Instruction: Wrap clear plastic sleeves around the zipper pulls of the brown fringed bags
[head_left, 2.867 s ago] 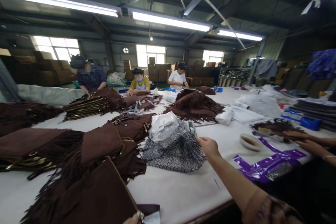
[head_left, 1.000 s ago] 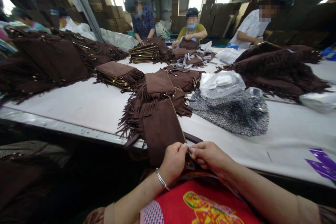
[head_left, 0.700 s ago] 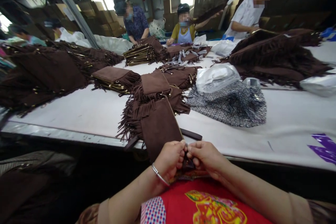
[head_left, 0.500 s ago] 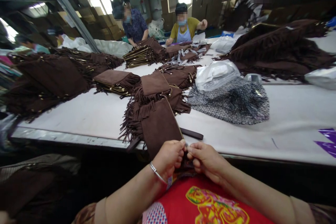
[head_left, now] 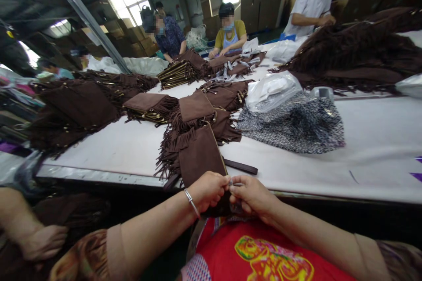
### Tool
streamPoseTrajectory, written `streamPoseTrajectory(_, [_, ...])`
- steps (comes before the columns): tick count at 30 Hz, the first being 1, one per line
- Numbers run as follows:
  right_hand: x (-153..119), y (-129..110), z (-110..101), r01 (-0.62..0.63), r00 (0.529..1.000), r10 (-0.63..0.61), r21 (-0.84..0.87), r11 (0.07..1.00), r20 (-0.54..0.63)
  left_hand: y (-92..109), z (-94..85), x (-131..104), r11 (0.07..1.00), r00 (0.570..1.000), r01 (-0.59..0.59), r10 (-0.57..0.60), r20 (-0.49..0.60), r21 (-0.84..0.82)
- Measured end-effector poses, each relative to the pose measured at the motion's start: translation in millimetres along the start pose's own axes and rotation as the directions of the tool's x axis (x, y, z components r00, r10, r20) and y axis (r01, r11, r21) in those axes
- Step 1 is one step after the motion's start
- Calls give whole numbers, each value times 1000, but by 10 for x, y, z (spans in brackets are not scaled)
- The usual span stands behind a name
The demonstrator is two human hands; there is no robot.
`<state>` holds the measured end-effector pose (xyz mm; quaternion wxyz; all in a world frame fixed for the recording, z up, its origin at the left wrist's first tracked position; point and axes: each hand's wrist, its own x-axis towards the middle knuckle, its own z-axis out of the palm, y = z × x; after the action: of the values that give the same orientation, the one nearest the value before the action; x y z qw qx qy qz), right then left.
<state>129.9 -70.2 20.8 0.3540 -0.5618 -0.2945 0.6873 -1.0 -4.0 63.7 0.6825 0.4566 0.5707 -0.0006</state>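
- From my remote seat I see the dark brown, suede-like fringed pouch (head_left: 199, 153) at lower centre, its body lying over the near edge of the long white-covered table (head_left: 112, 151); I take it the table bears the weight so the fingers can work the corner.
- The left hand (head_left: 209, 191), silver bangle (head_left: 191, 202) at the wrist, has its fingertips pinched together at the pouch's gold zip end, probably to steady it.
- The right hand (head_left: 252, 194) is closed to a pinch on a small greyish piece (head_left: 231, 182) there, the two sets of fingertips nearly meeting (too tiny for me to name from here).
- The flat dark strap (head_left: 240, 167) lies on the table just beyond the fingers, likely laid aside to keep it out of their way.
- Right of centre, the clear plastic bag (head_left: 273, 90) rests on the black-and-white woven cloth (head_left: 303, 127).
- Against the earlier frame, a co-worker's fist (head_left: 48, 241) now shows at lower left, where there was only a blurred bit of skin.
- In the upper middle, the raised hand of the person in yellow (head_left: 240, 30) has come down to the pile.
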Motion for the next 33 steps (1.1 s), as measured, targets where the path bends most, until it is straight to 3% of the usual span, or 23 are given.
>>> streamPoseTrajectory(3, [69,5,-11,28,998,-42,-285,958,-45,45,-82,-33,983,997,-40,50,-52,180])
streamPoseTrajectory(6, [113,13,-7,200,948,-303,-565,801,-94,122,-147,-88,833,966,-187,252,-57,521])
streamPoseTrajectory(9, [106,-12,12,319,828,-559,-782,536,-45,224,-150,-177,461,861,-332,504,65,823])
streamPoseTrajectory(12, [97,-60,18,447,654,-748,-855,264,111,316,-84,-288,173,795,-278,593,125,945])
streamPoseTrajectory(15, [135,-93,0,477,495,-845,-877,66,205,331,12,-374,95,781,-205,616,104,974])
streamPoseTrajectory(18, [219,-90,-14,440,431,-876,-898,-8,218,231,109,-388,119,765,-162,642,48,980])
streamPoseTrajectory(20, [283,-68,-13,423,439,-873,-906,-9,214,122,167,-357,129,749,-151,662,29,980])
streamPoseTrajectory(22, [333,-38,-10,400,487,-855,-916,37,179,6,211,-313,129,717,-146,697,15,981])
streamPoseTrajectory(26, [319,-7,-47,427,683,-726,-850,307,81,-199,207,-257,87,611,-179,791,41,980])
streamPoseTrajectory(28, [248,-22,-107,500,775,-612,-744,443,157,-302,163,-247,54,553,-186,831,59,981])
streamPoseTrajectory(30, [162,-58,-191,551,803,-542,-654,517,248,-412,114,-238,35,499,-173,865,57,984])
streamPoseTrajectory(33, [73,-149,-316,574,794,-548,-621,534,263,-569,70,-222,3,405,-151,913,59,988])
